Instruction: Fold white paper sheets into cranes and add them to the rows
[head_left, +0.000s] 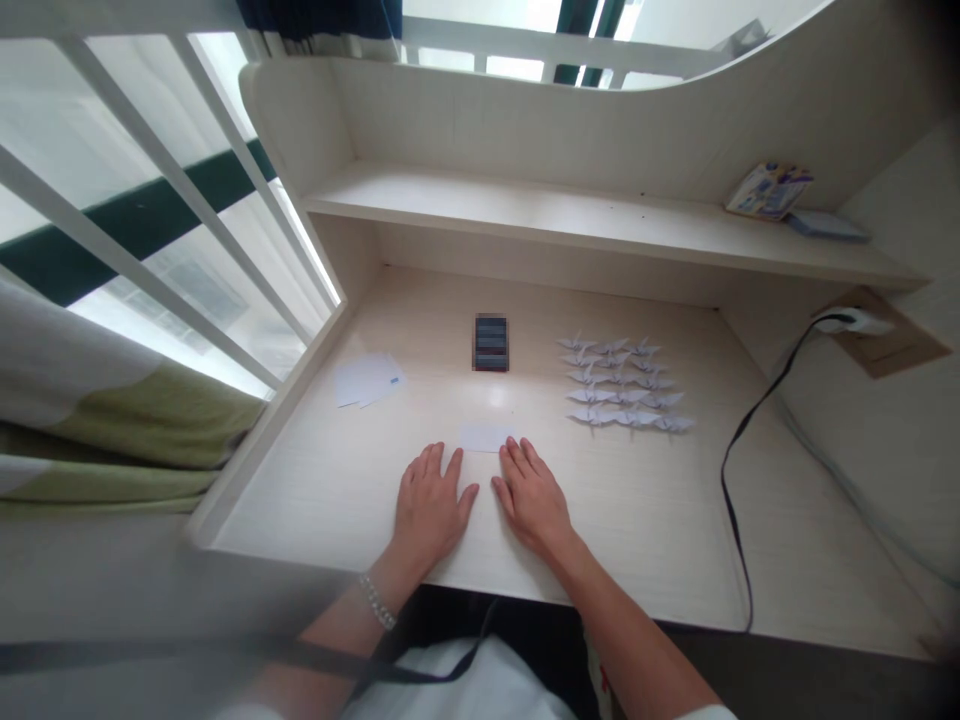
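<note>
A small sheet of white paper (481,437) lies flat on the pale desk in front of me. My left hand (431,505) rests palm down on the desk just left of and below the sheet, fingers spread. Palm down too, my right hand (531,495) has its fingertips at the sheet's right edge. Neither hand grips anything. To the right stand several folded white paper cranes (616,385) in rows. Several loose white sheets (367,380) overlap at the left of the desk.
A dark, pixelated rectangular object (491,342) lies behind the sheet. A black cable (724,470) runs from a wall socket down the desk's right side. A raised shelf (525,200) crosses the back, bearing a colourful box (769,190). Railings and a curtain (135,420) border the left.
</note>
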